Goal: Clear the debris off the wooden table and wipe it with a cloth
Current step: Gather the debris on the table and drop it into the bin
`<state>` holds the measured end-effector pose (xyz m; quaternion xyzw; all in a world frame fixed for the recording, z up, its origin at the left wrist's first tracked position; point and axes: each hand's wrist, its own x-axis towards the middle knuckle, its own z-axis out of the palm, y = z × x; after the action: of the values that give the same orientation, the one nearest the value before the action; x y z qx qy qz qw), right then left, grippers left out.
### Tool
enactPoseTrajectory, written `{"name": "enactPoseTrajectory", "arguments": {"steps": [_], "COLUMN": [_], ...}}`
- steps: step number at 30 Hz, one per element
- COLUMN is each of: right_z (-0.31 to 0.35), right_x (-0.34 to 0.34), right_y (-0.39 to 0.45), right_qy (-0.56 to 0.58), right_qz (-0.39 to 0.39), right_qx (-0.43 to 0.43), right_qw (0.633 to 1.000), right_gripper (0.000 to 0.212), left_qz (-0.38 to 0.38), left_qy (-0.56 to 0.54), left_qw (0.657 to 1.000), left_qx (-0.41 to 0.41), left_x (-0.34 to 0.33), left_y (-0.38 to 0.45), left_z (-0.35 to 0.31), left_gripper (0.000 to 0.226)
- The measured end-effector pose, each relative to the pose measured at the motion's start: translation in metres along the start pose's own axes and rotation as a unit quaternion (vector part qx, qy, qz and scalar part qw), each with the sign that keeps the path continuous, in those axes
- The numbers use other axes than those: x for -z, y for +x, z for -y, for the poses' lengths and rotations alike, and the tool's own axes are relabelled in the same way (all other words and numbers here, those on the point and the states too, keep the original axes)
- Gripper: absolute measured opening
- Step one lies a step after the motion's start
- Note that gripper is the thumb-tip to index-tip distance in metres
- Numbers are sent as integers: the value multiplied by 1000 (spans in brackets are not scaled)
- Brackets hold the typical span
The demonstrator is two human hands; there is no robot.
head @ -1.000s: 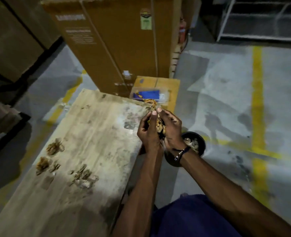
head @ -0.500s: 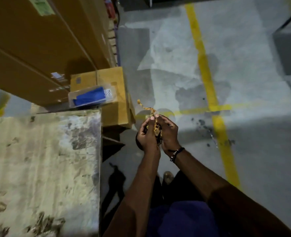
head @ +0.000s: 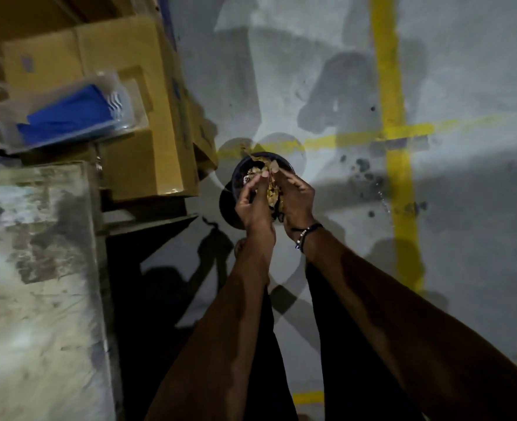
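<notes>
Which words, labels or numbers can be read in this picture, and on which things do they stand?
No text can be read here.
Cardboard box: plain brown faces; a small grey patch on its top is too blurred to read.
Clear packet with blue contents: a white wavy mark only, no letters.
Floor: yellow lines, no words or numbers.
Black bin under the hands: no label shows.

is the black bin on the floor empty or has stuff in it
Not empty: the round black bin holds brownish debris inside its rim.
</notes>
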<state>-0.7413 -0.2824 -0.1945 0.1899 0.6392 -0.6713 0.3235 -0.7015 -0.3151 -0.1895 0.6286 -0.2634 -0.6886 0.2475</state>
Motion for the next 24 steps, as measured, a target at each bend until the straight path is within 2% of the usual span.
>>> {"name": "enactPoseTrajectory", "arguments": {"steps": [7,12,15,17,21,23,24], "right_z": [-103,-183,-231,-232,-230,-218,-211], "right_x": [7,17,28,28,33,33,34], "right_y": [130,220,269,275,285,280,278], "right_qy": [-30,-113,-197,-235,-202,-205,-217], "right_qz": [13,59,76,68,73,73,71], "right_qx": [8,33,37,29,0,5,8], "right_qw": [999,991,977,969,977,976,974], "right_gripper": [11,8,29,36,47,49,44], "left_qz": [-8,-8,-26,-28,-22,-17,-16], "left_qy": [30,73,90,102,101,104,109], "left_qw": [999,997,995,994,994,994,994], "left_qx": [-14,-34,-28,-21,-16,-21,-24], "left_x": [-6,-1,3,5,8,7,6], "left_y": [130,225,270,287,298,294,290], "left_z": [91,159,192,207,215,212,209], "left_gripper": [10,11,9,11,30,25,22]}}
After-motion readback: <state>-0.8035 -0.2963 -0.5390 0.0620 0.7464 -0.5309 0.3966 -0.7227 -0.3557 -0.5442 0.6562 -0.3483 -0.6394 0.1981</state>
